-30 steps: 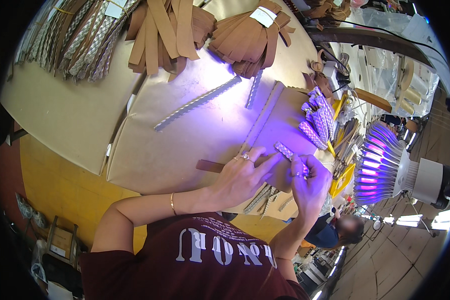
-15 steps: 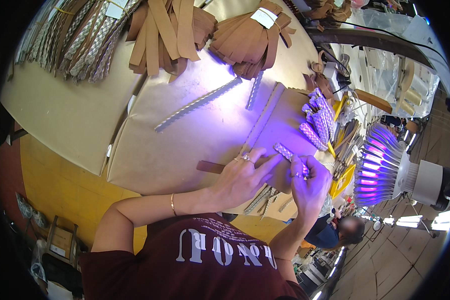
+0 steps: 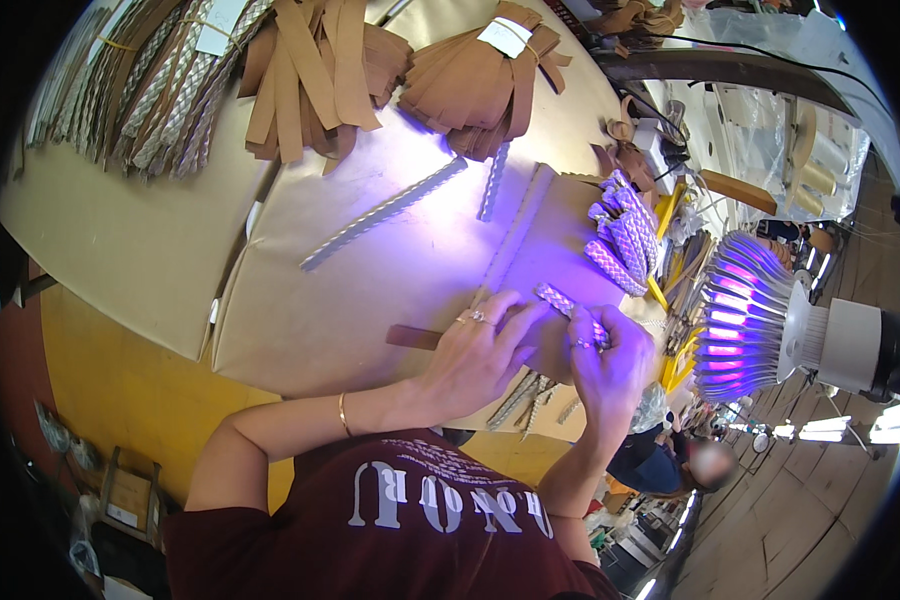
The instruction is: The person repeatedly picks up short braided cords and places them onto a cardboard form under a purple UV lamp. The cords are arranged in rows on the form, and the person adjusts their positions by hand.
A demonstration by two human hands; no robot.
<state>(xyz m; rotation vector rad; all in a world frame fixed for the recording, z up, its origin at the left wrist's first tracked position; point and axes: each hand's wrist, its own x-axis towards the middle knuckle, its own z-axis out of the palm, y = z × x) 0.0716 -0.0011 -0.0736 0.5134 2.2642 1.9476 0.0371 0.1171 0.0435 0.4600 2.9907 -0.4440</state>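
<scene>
My left hand (image 3: 485,350), with rings on its fingers, lies flat on a brown leather strip (image 3: 410,337) on the cardboard-covered table (image 3: 300,320). My right hand (image 3: 610,362) pinches the near end of a short braided strap (image 3: 566,304) that lies just right of the left fingertips. Purple light falls on both hands and the strap. A few loose braided pieces (image 3: 530,395) lie under my wrists at the table's near edge.
A ribbed lamp (image 3: 760,325) glows purple at the right. A pile of braided pieces (image 3: 625,235) sits beyond my hands. Two long braided straps (image 3: 385,212) lie mid-table. Bundles of tan leather strips (image 3: 320,70) and braided cords (image 3: 160,85) lie at the far side.
</scene>
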